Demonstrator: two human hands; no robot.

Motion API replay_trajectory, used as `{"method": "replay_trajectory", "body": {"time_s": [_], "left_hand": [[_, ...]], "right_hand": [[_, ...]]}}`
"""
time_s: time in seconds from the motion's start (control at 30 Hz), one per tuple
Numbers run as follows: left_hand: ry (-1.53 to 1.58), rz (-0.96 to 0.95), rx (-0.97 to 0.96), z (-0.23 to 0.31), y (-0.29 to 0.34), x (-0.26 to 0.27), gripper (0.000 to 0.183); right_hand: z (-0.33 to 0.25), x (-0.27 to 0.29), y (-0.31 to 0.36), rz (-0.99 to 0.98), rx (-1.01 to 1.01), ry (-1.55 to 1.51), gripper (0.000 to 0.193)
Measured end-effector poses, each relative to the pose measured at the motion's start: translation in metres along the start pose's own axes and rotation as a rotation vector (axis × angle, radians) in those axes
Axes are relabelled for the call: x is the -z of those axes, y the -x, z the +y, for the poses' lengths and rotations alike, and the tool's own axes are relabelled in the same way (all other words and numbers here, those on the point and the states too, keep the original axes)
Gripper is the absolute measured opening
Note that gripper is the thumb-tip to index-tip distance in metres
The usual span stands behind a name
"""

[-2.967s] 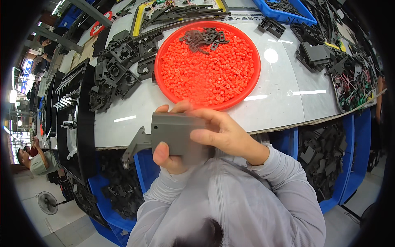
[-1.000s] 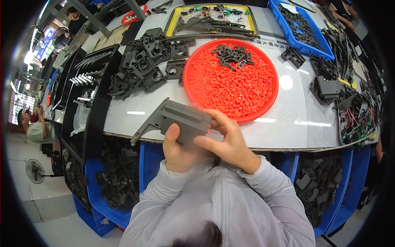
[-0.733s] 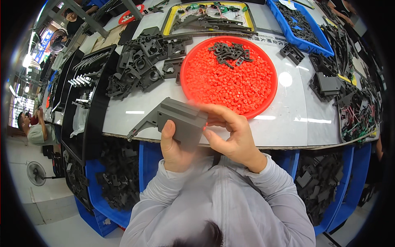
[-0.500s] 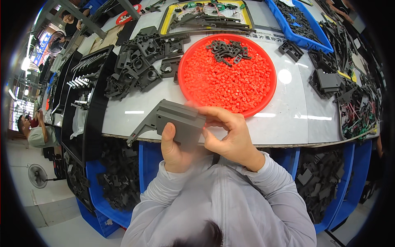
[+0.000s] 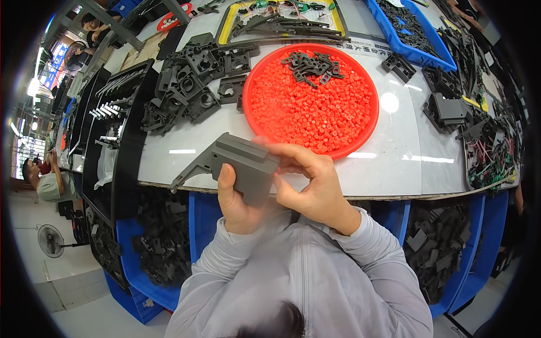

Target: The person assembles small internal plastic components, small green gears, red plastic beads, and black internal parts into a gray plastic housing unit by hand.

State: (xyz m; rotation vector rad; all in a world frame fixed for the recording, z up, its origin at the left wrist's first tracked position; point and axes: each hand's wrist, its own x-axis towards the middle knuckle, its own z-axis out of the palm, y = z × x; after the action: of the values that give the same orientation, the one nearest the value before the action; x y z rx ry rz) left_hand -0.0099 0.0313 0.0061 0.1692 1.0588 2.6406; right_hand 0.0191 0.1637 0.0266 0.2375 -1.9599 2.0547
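With the grey housing (image 5: 252,176) as the clock's centre, the left hand (image 5: 239,213) comes up from 6 o'clock, its forearm in a pale sleeve (image 5: 222,253) angled in from 7, wrist nearly straight and thumb pointing towards 12. The left grip is closed round the housing: the thumb lies flat on its near face, the palm is beneath, and the other fingers are mostly hidden behind. The right hand (image 5: 315,183) sits at 3 to 4 o'clock, its forearm running back towards 5; the forefinger reaches along the housing's end, the thumb tip bends in below it, and the remaining fingers curl between. A trace of red (image 5: 275,175) shows at that thumb tip, too small to identify, so I cannot tell whether the right grip pinches it or only touches the end. The housing is held tilted above the front edge of the desk (image 5: 394,174), its slim lever pointing between 8 and 9. A round red tray (image 5: 345,152) of red caps (image 5: 298,118) stands at 1 o'clock, dark clips (image 5: 315,69) lying on the caps. Dark frames (image 5: 189,84) are heaped at 11, and a blue tray (image 5: 422,59) sits at 2.
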Motion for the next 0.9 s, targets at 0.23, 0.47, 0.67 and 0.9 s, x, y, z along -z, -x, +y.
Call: {"method": "replay_trajectory", "body": {"time_s": [0.23, 0.47, 0.67, 0.9], "left_hand": [[0.093, 0.051, -0.008, 0.0, 0.0, 0.003, 0.057], [0.007, 0.026, -0.016, -0.003, -0.003, 0.004, 0.058], [-0.039, 0.007, -0.03, -0.004, -0.001, 0.002, 0.056], [0.032, 0.1, -0.024, -0.004, -0.003, 0.002, 0.057]], "right_hand": [[0.003, 0.008, 0.002, 0.019, -0.105, -0.123, 0.03], [0.001, 0.0, 0.0, 0.005, -0.08, -0.142, 0.038], [0.008, 0.004, 0.002, -0.011, -0.013, 0.026, 0.037], [0.005, 0.001, 0.002, -0.007, -0.088, -0.095, 0.04]]}}
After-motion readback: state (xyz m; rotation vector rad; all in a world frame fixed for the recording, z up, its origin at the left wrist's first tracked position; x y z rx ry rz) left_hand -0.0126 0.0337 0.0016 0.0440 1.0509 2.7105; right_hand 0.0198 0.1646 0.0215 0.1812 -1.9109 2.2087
